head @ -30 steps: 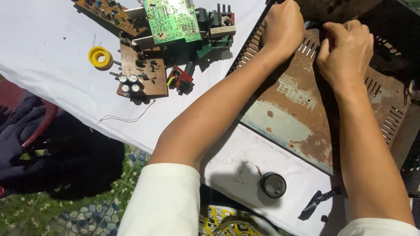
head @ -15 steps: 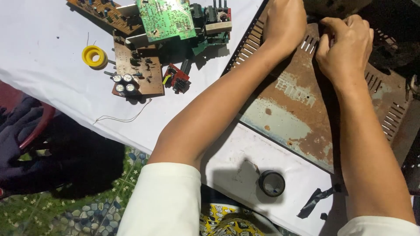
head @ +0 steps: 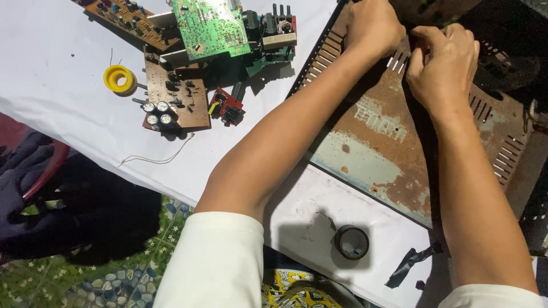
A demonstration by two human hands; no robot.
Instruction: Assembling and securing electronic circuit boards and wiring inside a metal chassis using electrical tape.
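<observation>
Both hands sit at the top edge of the rusty metal case (head: 388, 142) on the white table (head: 51, 85). Left hand (head: 371, 25) and right hand (head: 445, 65) have fingers curled tight; what they pinch is hidden. Green board (head: 211, 25) lies nearby

White table cover (head: 51, 85). Yellow tape spool (head: 119, 78) left of brown circuit board (head: 171, 102) with silver capacitors. Green circuit board (head: 211, 25) above it. Thin loose wire (head: 157, 158) below. Black tape roll (head: 351, 242) near front edge, torn black scrap (head: 406, 265) just beside
</observation>
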